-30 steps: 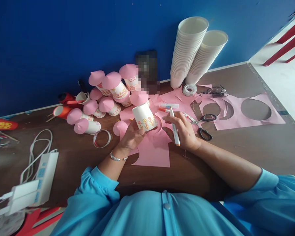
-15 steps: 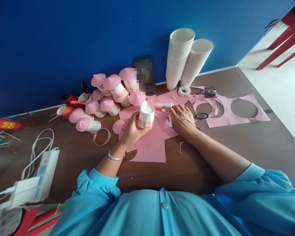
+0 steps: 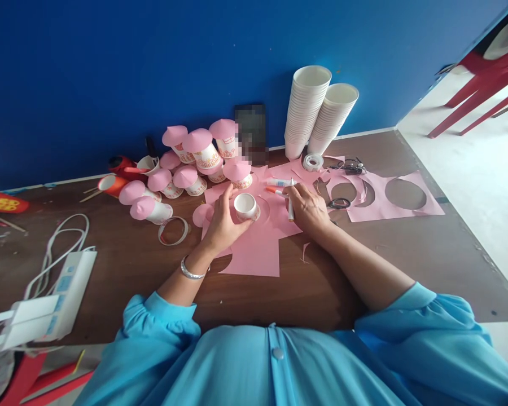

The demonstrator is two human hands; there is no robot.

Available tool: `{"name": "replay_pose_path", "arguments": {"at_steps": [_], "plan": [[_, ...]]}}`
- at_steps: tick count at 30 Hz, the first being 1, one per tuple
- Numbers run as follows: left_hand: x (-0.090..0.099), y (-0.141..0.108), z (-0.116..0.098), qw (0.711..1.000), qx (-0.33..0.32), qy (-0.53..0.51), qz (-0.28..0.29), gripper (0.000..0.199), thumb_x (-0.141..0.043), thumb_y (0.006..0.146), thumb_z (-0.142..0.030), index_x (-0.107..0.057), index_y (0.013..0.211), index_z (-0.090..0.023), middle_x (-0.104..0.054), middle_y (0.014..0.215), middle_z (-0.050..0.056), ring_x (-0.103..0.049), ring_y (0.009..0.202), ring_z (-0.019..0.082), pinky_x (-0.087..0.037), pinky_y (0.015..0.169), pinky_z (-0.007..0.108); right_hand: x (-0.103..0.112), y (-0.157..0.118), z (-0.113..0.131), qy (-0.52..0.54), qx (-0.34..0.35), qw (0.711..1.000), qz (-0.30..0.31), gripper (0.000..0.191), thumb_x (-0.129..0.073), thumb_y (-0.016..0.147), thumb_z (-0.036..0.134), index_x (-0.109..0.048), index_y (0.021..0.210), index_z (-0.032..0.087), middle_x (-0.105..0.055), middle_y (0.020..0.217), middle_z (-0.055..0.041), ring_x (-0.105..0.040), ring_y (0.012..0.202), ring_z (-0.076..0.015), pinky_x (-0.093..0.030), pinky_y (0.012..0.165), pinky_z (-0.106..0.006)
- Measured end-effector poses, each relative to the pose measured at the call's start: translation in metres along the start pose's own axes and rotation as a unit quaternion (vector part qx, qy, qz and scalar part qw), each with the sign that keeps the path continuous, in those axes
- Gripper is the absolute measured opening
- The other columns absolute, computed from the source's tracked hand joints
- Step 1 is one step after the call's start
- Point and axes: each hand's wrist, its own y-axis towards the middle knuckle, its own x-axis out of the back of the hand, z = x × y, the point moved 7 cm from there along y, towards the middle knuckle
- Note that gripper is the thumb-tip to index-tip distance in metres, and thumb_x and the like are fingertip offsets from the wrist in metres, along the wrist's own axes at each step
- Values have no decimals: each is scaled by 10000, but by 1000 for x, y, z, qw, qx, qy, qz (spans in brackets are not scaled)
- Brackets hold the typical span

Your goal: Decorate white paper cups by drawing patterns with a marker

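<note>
A white paper cup (image 3: pixel 245 206) with a patterned band is tilted with a round end towards me. My left hand (image 3: pixel 223 224) curves around its left and front sides, fingers on one side and thumb on the other. Closed around a white marker (image 3: pixel 290 210), my right hand (image 3: pixel 308 207) rests on the pink paper, the marker pointing down. Beside its fingers lies a pen with an orange part (image 3: pixel 275 190). Under both hands spreads cut pink paper (image 3: pixel 256 256). Just behind the held cup stands a decorated cup with a pink cone top (image 3: pixel 237 169).
More pink-topped cups (image 3: pixel 198 141) crowd the back left. Two tall stacks of white cups (image 3: pixel 307 107) lean near the blue wall. Tape rolls (image 3: pixel 312 163) (image 3: pixel 173 231), a dark tablet-like object (image 3: pixel 250 132), a paper sheet with round holes (image 3: pixel 379 194) and a power strip (image 3: pixel 70 293) surround the work area.
The cup has tipped so its round end faces me more, and it sits slightly lower. My left fingers look more stretched. My right hand keeps the marker, while the view has shifted slightly.
</note>
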Motion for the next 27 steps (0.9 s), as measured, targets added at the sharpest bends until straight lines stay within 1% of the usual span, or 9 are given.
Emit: {"name": "replay_pose_path", "arguments": {"at_steps": [2,5,10,12,16,18,21,24,27], "plan": [[6,-2,-6,1000,-11,-8,-14,939,-824,744,-326,-305,1521,-223,-520,1455,185,-505,1376,320,-417,1158,503,-1,0,0,-1,4,1000,6,271,-428,993,182,-631,1172,173,-649,1075,-126,-575,833,-220,-266,599,-319],[20,-9,-20,998,-40,0,-55,781,-765,813,-318,-370,1481,-225,-542,1395,164,-554,1293,290,-482,1093,475,-1,-1,1,-5,18,1000,-5,282,-436,980,160,-637,1177,176,-645,1072,-125,-562,868,-230,-299,616,-315],[45,-22,-29,990,-53,68,-111,472,-691,874,-256,-528,1316,-228,-647,1138,90,-635,1025,225,-541,972,424,18,-8,8,22,51,994,-93,276,-454,980,170,-645,1179,178,-642,1026,-113,-577,914,-246,-419,705,-323],[51,-20,-24,988,-56,108,-91,368,-627,902,-203,-569,1264,-230,-654,1117,88,-639,1014,229,-541,954,419,28,-11,11,63,58,988,-131,311,-470,996,211,-613,1272,199,-636,1036,-99,-599,919,-239,-462,729,-319],[48,-3,-3,979,-62,195,1,374,-514,914,-117,-608,1257,-234,-634,1247,109,-565,1209,291,-471,1047,477,42,-16,16,158,71,968,-182,380,-552,995,360,-583,1357,247,-626,1010,-65,-630,857,-212,-506,705,-308],[40,8,8,970,-74,227,53,294,-500,922,-127,-657,1146,-237,-650,1229,99,-557,1159,296,-454,1031,495,47,-18,16,224,79,948,-211,319,-530,1004,341,-623,1295,250,-632,969,-51,-636,837,-198,-522,729,-318],[30,20,20,956,-73,268,94,207,-480,940,-152,-668,887,-219,-683,1006,102,-569,998,289,-474,913,474,50,-20,13,364,57,904,-217,216,-547,988,317,-631,1168,235,-648,920,-27,-637,768,-169,-532,704,-316],[30,22,15,949,-87,290,90,205,-465,952,-169,-656,889,-207,-683,961,111,-586,972,298,-468,869,460,47,-21,14,528,35,834,-159,146,-610,957,305,-578,1073,223,-622,799,24,-618,630,-131,-514,592,-278],[46,12,-4,968,-76,238,33,145,-512,973,-247,-653,979,-217,-714,965,82,-639,939,263,-484,843,406,48,-23,24,578,34,807,-114,92,-667,930,266,-615,963,198,-652,783,9,-633,649,-128,-525,610,-280]]}}
